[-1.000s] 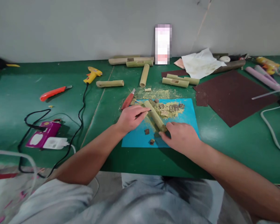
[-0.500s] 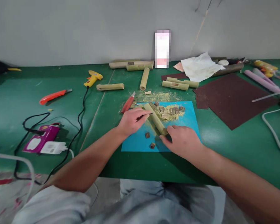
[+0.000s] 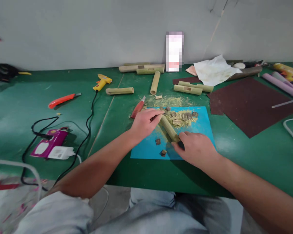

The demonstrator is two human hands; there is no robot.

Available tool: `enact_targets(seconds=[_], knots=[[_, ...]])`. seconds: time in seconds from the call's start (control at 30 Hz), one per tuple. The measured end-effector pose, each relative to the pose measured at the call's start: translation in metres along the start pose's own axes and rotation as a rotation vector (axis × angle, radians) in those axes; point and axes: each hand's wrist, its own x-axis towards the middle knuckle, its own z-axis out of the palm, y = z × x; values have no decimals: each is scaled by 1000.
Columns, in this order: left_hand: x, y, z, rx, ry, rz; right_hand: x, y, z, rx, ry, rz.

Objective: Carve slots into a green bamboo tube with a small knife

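Observation:
A pale bamboo tube (image 3: pixel 169 128) slants over the blue sheet (image 3: pixel 146 151). Its near end is gripped by my right hand (image 3: pixel 196 146), fingers over the top and thumb below; something black shows at that end. My left hand (image 3: pixel 146 123) is closed at the tube's far end, pinching a thin dark strip (image 3: pixel 153 118) mostly hidden by the fingers. Shavings and small dark chips (image 3: pixel 185 116) lie in a heap right of the tube. Two more brown chips (image 3: pixel 158 141) rest on the sheet nearer me. Behind my left hand is a red-handled knife (image 3: pixel 138 108).
More bamboo tubes (image 3: pixel 187 89) lie along the back of the green table (image 3: pixel 117 130). To the left are a yellow glue gun (image 3: pixel 102 82), an orange cutter (image 3: pixel 63 100) and a purple power strip (image 3: pixel 50 143) with cords. A dark brown sheet (image 3: pixel 251 107) covers the right side.
My left hand has moved up along the tube to its far end, still pinching the dark strip. My right hand keeps its grip on the near end. The whole view has shifted slightly.

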Motion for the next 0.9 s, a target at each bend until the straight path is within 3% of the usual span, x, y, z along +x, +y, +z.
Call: enact_targets(seconds=[0.2, 0.37, 0.53, 0.67, 0.83, 0.9], knots=[[-13, 7, 11, 101, -88, 31, 0, 0, 3, 5, 30, -7], [-21, 16, 12, 116, -307, 173, -1, 0, 6, -3, 53, -31], [-17, 9, 12, 273, -123, 79, -1, 0, 6, -10, 51, -15], [-20, 16, 12, 147, -314, 188, -1, 1, 5, -4, 45, -22], [-15, 11, 5, 217, -177, 60, 0, 2, 6, 12, 44, -14], [-17, 14, 5, 208, -244, 113, 0, 3, 6, 19, 35, -18]])
